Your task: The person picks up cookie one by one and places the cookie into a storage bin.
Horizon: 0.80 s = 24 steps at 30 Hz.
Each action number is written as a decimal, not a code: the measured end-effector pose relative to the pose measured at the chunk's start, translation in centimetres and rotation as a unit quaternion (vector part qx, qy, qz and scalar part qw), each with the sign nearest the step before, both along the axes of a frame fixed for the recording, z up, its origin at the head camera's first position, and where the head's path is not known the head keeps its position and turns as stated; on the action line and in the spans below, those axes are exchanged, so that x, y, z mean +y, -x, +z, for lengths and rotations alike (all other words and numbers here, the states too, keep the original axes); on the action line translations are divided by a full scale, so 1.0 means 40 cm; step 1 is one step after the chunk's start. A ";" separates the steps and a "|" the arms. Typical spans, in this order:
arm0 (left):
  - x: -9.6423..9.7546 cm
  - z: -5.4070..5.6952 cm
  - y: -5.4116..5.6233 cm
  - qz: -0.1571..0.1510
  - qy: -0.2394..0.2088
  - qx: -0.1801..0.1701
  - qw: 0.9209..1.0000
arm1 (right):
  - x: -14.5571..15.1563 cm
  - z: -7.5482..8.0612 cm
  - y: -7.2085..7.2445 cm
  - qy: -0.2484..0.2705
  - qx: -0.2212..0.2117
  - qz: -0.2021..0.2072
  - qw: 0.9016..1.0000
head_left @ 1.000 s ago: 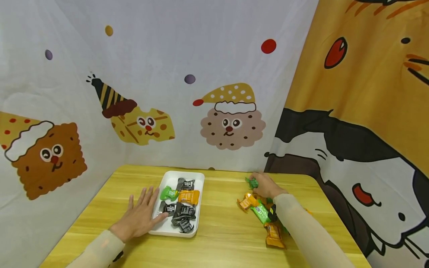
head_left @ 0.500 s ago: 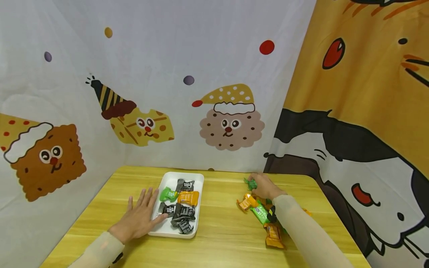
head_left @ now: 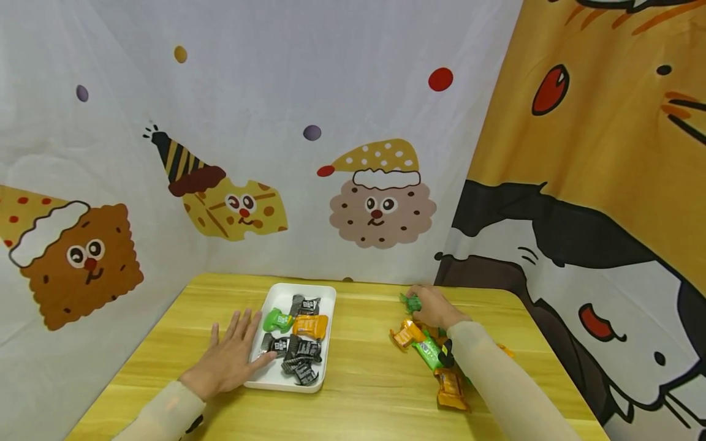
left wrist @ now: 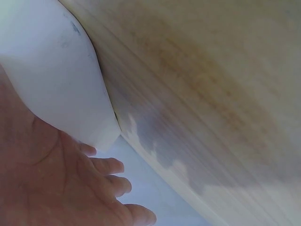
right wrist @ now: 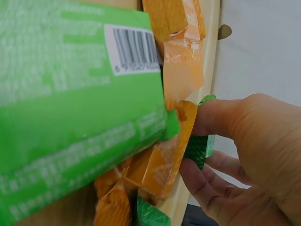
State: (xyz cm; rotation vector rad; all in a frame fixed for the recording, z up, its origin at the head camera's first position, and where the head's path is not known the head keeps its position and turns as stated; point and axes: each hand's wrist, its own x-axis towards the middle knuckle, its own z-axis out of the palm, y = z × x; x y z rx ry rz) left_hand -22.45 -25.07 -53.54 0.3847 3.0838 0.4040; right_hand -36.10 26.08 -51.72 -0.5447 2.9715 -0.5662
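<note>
My left hand (head_left: 228, 358) lies with fingers spread at the left side of a white tray (head_left: 282, 297), its thumb over the rim. Inside the tray are several black wrapped candies (head_left: 304, 349), one green candy (head_left: 277, 319) and one orange candy (head_left: 311, 325). At the far side of a candy pile, my right hand (head_left: 434, 307) pinches a small green wrapped candy (head_left: 411, 303) between thumb and fingers. The right wrist view shows part of this dark green wrapper (right wrist: 200, 149) between the fingertips. The left wrist view shows the palm against the tray's white outer wall (left wrist: 61, 70).
Near the right forearm lies a loose pile with orange candies (head_left: 408, 333) and a bright green packet (head_left: 428, 350). Another orange candy (head_left: 451, 389) lies nearest the front. The forearm hides part of the pile. A printed curtain (head_left: 380, 263) hangs behind the wooden table (head_left: 369, 367).
My right hand has shifted very slightly left with the green candy in its fingers. The left hand and the tray keep their places.
</note>
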 end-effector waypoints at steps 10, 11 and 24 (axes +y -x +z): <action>0.000 0.001 -0.001 0.001 0.000 -0.001 1.000 | -0.023 0.005 -0.004 0.008 0.000 -0.001 1.000; 0.001 0.001 -0.001 0.001 0.000 -0.001 1.000 | -0.026 0.005 -0.005 0.009 0.000 0.001 1.000; 0.000 0.004 -0.002 0.001 0.001 0.001 1.000 | -0.095 0.039 -0.023 0.017 -0.006 0.011 1.000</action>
